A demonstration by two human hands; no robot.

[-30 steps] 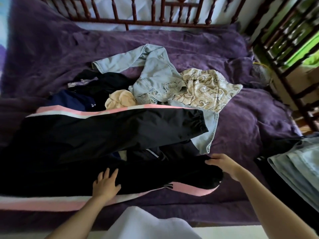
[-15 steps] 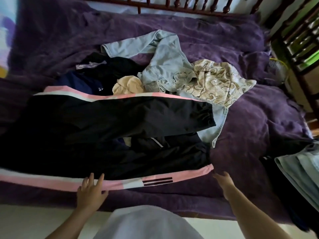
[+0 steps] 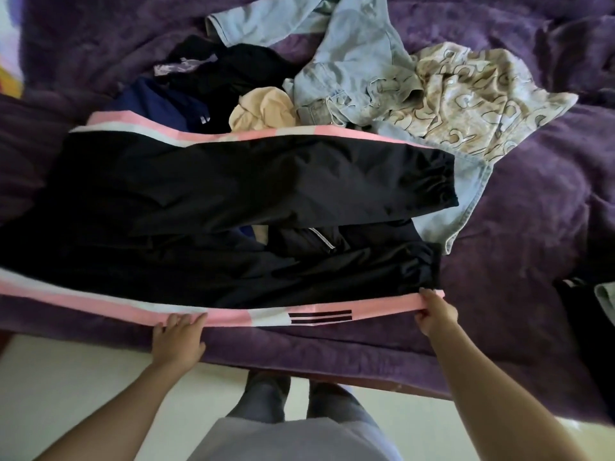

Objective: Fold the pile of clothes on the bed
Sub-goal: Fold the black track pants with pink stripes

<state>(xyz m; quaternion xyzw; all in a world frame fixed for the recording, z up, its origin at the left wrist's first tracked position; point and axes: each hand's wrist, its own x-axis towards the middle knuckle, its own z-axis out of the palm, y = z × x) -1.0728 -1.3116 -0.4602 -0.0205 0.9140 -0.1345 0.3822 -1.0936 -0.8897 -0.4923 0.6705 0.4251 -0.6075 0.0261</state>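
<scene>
Black trousers (image 3: pixel 253 181), pink-white stripes

The black track pants (image 3: pixel 233 181) leave the left edge, the denim shirt (image 3: pixel 359 61) the top.

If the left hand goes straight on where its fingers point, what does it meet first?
The left hand grips the pink stripe of the track pants; beyond, likely their black leg.

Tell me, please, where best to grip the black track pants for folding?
Grip the near pink stripe of the black track pants, coming from the bed's near edge, one hand at the cuff, one mid-leg. The pants lie flat and lengthwise, so that seam is the straight, reachable edge; the right hand pinches it.
</scene>
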